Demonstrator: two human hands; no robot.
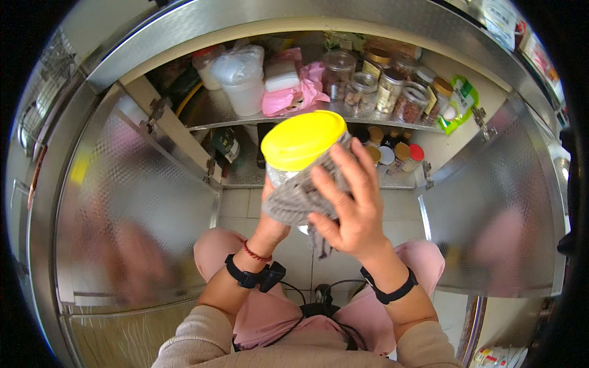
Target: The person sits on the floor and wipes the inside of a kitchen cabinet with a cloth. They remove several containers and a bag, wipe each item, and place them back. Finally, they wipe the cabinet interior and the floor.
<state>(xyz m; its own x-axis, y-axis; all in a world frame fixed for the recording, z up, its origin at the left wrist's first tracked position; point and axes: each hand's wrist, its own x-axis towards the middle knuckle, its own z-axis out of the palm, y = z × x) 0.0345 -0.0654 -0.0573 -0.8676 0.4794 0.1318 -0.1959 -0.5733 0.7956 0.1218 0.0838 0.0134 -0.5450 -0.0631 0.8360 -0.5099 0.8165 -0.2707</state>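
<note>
Before me, above my knees, is a clear jar (pixel 280 176) with a wide yellow lid (pixel 303 139), tilted a little. My left hand (pixel 272 216) grips the jar from its left side; its fingers are mostly hidden behind the jar and cloth. A grey knitted cloth (pixel 294 200) lies against the jar's front and right side. With fingers spread, my right hand (pixel 352 202) presses this cloth onto the jar. Most of the jar's body is covered by the cloth and hands, so its contents cannot be made out.
An open cabinet holds an upper shelf (pixel 221 120) with several glass jars (pixel 361 92), a white tub (pixel 244 96), a pink plastic bag (pixel 280 102) and a green packet (pixel 460 106). Lidded bottles (pixel 401 152) stand below. Metal doors (pixel 138 198) flank me; a black cable (pixel 294 289) crosses my lap.
</note>
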